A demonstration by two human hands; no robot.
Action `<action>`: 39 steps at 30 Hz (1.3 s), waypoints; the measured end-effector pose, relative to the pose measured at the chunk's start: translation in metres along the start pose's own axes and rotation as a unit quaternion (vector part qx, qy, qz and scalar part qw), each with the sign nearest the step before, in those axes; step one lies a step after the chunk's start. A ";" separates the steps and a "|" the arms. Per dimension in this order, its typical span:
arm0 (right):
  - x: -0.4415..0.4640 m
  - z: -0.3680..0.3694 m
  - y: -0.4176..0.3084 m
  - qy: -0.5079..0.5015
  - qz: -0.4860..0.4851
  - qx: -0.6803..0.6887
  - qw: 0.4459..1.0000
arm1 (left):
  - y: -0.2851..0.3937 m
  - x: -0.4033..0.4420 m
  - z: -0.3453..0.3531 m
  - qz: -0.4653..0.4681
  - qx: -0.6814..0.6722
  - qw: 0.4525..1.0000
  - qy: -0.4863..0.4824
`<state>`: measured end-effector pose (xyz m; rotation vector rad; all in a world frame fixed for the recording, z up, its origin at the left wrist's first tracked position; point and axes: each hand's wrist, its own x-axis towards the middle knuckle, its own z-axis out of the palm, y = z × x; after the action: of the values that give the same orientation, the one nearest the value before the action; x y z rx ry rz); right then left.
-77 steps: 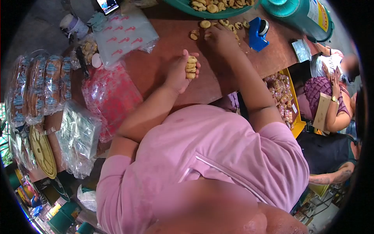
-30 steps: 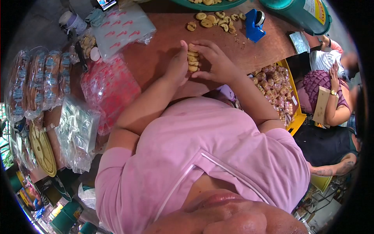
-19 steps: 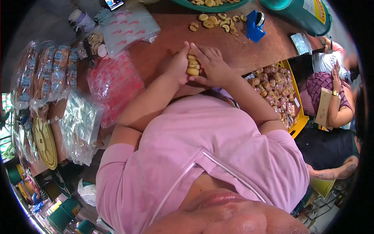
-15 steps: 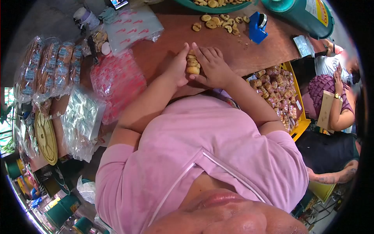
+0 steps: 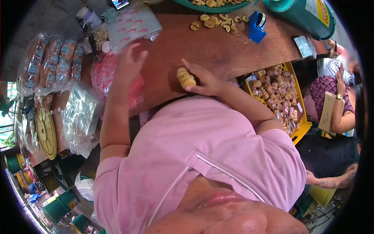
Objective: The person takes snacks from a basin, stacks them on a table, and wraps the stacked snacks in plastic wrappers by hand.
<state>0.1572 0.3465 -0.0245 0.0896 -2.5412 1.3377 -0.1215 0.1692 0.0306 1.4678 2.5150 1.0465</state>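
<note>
My right hand [image 5: 206,81] rests low over the table, its thumb and forefinger around a short stack of round golden-brown cookies [image 5: 186,78], which lies on its side. My left hand [image 5: 130,64] is apart from it, off to the left and blurred, over the pile of red-printed clear plastic bags [image 5: 103,74]. Its thumb and forefinger are spread, and I see nothing between them. Loose cookies [image 5: 210,22] and crumbs lie farther back on the brown table [image 5: 167,50].
A green basin [image 5: 222,7] of cookies and a blue tape dispenser [image 5: 257,29] stand at the back. On the right, a yellow crate [image 5: 300,130] holds packed cookies. Bagged goods [image 5: 50,66] and clear bags [image 5: 80,113] are at left. Other people [image 5: 331,89] sit at right.
My left hand has left the cookie stack and moved left to the red-printed bags. My right hand keeps the stack, now tilted and slightly lower left.
</note>
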 end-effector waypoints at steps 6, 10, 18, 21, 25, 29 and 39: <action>-0.008 -0.115 0.088 0.258 0.254 -0.005 0.932 | -0.094 -0.060 -0.027 0.023 0.189 0.982 -0.009; 0.029 -0.092 0.036 0.292 0.193 0.181 0.919 | -0.109 -0.061 -0.022 0.001 0.127 0.992 -0.003; 0.067 0.001 0.039 0.158 0.138 0.173 0.962 | -0.101 -0.067 -0.025 -0.021 0.097 0.995 -0.011; 0.051 -0.064 0.081 0.252 0.219 0.237 0.912 | -0.083 -0.073 -0.024 -0.019 0.142 0.990 -0.012; 0.007 -0.095 0.084 0.383 0.134 0.050 0.913 | -0.070 -0.078 -0.020 -0.079 0.159 0.984 -0.013; -0.031 -0.086 0.097 0.375 0.157 -0.008 0.913 | -0.064 -0.075 -0.040 -0.128 0.091 0.984 -0.089; -0.025 -0.079 0.092 0.313 0.110 -0.119 0.936 | 0.176 -0.049 -0.249 0.533 -0.098 0.837 0.069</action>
<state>0.1817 0.4621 -0.0618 -0.5903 -2.1647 0.9119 -0.0510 0.0557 0.3096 2.8442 1.3997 1.4439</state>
